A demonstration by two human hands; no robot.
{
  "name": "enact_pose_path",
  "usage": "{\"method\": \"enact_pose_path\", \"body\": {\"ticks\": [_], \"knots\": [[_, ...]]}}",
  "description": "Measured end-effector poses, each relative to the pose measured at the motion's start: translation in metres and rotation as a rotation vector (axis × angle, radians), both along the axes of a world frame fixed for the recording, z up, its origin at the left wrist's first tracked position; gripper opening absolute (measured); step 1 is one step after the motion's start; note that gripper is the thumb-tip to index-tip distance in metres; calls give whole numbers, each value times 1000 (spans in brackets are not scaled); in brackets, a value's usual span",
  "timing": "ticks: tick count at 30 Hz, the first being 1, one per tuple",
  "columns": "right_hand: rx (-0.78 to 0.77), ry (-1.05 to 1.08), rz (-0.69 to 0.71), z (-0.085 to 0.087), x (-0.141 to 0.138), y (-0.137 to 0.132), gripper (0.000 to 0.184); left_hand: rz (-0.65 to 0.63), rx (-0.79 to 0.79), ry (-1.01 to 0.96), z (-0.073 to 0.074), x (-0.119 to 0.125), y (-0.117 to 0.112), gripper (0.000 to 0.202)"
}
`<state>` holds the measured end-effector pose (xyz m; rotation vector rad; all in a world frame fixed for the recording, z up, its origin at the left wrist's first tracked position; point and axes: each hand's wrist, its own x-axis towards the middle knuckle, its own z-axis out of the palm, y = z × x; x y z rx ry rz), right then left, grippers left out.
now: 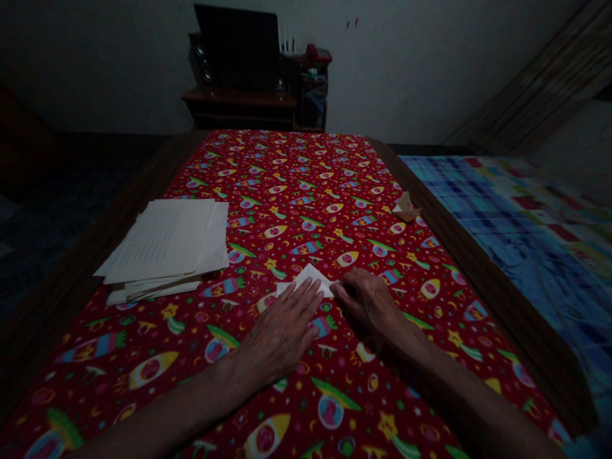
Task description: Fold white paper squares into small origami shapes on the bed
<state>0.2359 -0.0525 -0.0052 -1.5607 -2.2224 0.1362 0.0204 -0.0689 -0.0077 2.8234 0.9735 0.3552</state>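
Note:
A small piece of folded white paper (pixel 310 273) lies flat on the red patterned cloth, its peak pointing away from me. My left hand (pixel 289 325) rests on it with outstretched fingers, covering its near part. At the paper's right corner, my right hand (pixel 366 296) has its thumb and fingers pressed together in a pinch on the edge. The curled fingers of that hand partly hide the corner.
A stack of paper sheets (pixel 167 239) sits to the left on the tablecloth (pixel 306 223). Toward the right edge lies a small brown-and-white folded paper piece (pixel 406 207). Beyond the table are a dark screen (pixel 239 48) on a stand and a bed (pixel 497 236).

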Motion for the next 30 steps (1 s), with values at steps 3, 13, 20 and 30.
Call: {"method": "enact_pose_path", "body": {"ticks": [3, 13, 20, 30], "knots": [[-46, -20, -49, 4, 5, -1, 30, -2, 10, -16, 0, 0, 0, 51], [201, -55, 211, 8, -13, -34, 27, 6, 16, -25, 2, 1, -1, 46], [23, -240, 324, -3, -11, -52, 62, 7, 24, -22, 2, 1, -1, 48], [90, -246, 245, 0, 10, -53, 52, 42, 100, 7, 0, -33, 2, 46]]}}
